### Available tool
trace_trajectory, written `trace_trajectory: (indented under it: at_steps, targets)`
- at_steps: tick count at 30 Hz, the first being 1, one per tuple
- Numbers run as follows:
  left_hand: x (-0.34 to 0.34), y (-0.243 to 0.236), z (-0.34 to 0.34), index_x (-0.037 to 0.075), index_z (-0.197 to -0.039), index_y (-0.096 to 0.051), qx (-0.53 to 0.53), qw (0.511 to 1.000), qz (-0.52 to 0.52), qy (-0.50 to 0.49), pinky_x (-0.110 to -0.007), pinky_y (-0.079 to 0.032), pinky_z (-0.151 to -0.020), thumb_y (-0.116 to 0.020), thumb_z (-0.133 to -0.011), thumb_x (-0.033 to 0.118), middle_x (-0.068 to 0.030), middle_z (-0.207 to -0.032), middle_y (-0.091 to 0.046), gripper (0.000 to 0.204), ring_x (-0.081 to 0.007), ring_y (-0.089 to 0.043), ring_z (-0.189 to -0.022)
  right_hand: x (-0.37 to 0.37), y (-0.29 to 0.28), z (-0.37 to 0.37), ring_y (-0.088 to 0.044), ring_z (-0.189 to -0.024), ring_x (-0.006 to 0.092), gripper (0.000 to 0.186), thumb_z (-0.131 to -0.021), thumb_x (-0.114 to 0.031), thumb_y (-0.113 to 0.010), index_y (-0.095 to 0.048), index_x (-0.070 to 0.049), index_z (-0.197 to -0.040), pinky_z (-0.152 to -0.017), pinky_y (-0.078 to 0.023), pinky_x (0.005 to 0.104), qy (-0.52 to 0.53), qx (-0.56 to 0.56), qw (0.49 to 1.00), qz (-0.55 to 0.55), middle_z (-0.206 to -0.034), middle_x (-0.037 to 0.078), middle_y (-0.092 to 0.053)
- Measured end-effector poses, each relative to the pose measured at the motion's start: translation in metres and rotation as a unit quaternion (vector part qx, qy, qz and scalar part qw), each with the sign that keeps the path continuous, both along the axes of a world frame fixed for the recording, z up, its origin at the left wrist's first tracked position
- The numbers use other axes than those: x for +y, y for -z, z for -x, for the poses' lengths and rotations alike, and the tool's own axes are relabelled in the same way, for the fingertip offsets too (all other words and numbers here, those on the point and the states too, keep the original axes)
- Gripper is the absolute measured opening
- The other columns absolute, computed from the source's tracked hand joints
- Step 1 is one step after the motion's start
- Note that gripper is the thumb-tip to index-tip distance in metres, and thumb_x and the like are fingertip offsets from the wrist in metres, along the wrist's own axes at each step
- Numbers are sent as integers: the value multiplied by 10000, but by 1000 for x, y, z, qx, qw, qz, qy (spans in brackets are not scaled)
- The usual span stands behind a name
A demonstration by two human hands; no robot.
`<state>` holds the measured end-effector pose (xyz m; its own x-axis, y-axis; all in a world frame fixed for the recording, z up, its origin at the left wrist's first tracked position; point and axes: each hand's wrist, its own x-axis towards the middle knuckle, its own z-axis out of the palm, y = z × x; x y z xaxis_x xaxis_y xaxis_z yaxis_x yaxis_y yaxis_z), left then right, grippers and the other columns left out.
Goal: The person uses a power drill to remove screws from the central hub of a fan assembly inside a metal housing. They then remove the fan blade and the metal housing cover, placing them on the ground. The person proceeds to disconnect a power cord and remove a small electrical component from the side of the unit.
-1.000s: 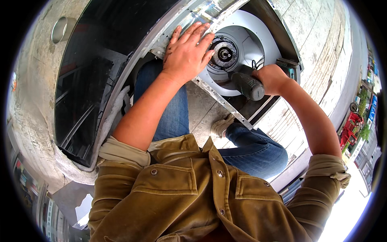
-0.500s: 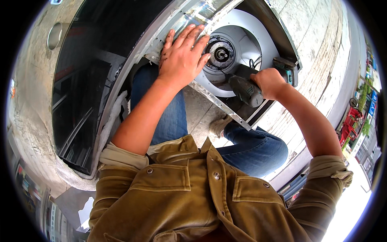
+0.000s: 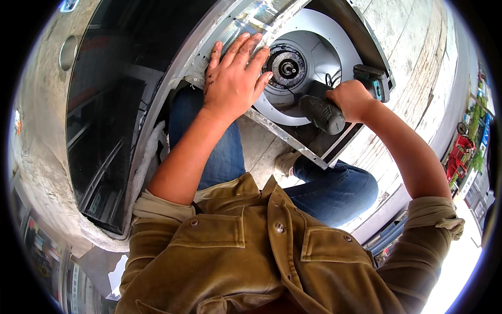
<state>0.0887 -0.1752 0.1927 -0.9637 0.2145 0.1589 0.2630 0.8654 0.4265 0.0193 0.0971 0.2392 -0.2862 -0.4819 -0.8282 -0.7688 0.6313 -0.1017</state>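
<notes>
My right hand (image 3: 354,99) is wrapped round the grip of a dark cordless drill (image 3: 325,116), whose battery end is teal and black. The drill's thin bit points left into a round grey fan housing (image 3: 269,109). Inside that housing sits a greasy motor (image 3: 287,68) with a short shaft at its centre. Black wires loop beside the drill. My left hand (image 3: 232,78) lies flat with fingers spread on the metal frame (image 3: 201,62) left of the housing. Dark grime marks its fingers. Where the bit's tip touches is too small to make out.
A large black glossy panel (image 3: 112,120) stands along the left, with pale padding (image 3: 144,167) by its lower edge. My bent knees are below the metal frame. Worn pale boards (image 3: 413,63) lie to the right. Farther right, a red vehicle (image 3: 460,156) stands by the road.
The drill and my right hand have shifted very slightly right. My left hand stays on the frame, and the whole view has moved a little.
</notes>
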Motion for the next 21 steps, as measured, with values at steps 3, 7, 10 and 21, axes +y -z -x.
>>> trace_trajectory:
  at_steps: [3,7,10,21]
  targets:
    - [0,0,3,179,-1223,-555,7,1000,0,-1,-507,-264,-1070,-597,-856,370,-16,-1368,-473,417,-218,-403,-1297,-1,3,6,-648,-743,315,179,-642,-183,-654,-648,-103,-802,-653,-507,399,-15,7,1000,8,-708,120,-647]
    - [-2,0,2,178,-1224,-556,6,1000,1,-1,-512,-265,-1068,-597,-857,368,-17,-1365,-477,416,-220,-406,-1295,-3,1,7,-648,-734,305,162,-639,-166,-653,-649,-120,-795,-651,-501,392,-44,13,999,14,-698,105,-641]
    - [-2,1,2,177,-1224,-557,16,1000,-6,-1,-512,-268,-1066,-594,-859,363,-19,-1364,-479,411,-221,-406,-1296,-6,6,10,-650,-744,297,158,-641,-153,-649,-654,-133,-797,-662,-500,387,-84,15,996,17,-695,96,-641]
    - [-6,3,1,171,-1239,-546,33,999,-27,6,-497,-254,-1082,-558,-885,351,-29,-1372,-466,398,-214,-385,-1312,-33,-4,14,-641,-749,315,129,-648,-175,-639,-663,-126,-766,-658,-496,414,-78,44,996,-6,-724,103,-647]
